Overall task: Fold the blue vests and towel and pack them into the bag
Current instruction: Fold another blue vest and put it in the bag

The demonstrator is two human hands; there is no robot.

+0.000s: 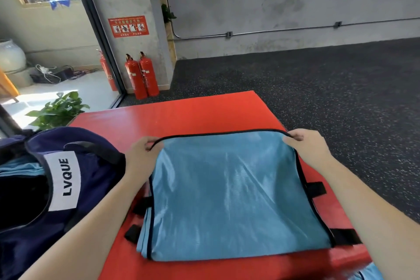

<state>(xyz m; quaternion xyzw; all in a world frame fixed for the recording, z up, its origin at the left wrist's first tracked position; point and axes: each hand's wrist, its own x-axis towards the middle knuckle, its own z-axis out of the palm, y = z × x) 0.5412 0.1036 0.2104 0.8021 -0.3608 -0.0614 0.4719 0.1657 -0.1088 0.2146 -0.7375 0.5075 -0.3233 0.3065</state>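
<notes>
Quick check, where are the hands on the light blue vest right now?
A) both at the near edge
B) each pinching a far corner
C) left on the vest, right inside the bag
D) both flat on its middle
B: the left hand and right hand each pinch a far corner of the vest at its black trim, with the bag untouched to the left.

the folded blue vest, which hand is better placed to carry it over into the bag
Left, probably. The left hand pinches the vest corner nearest the navy bag, whose open mouth lies on that side. The right hand pinches the far corner.
</notes>
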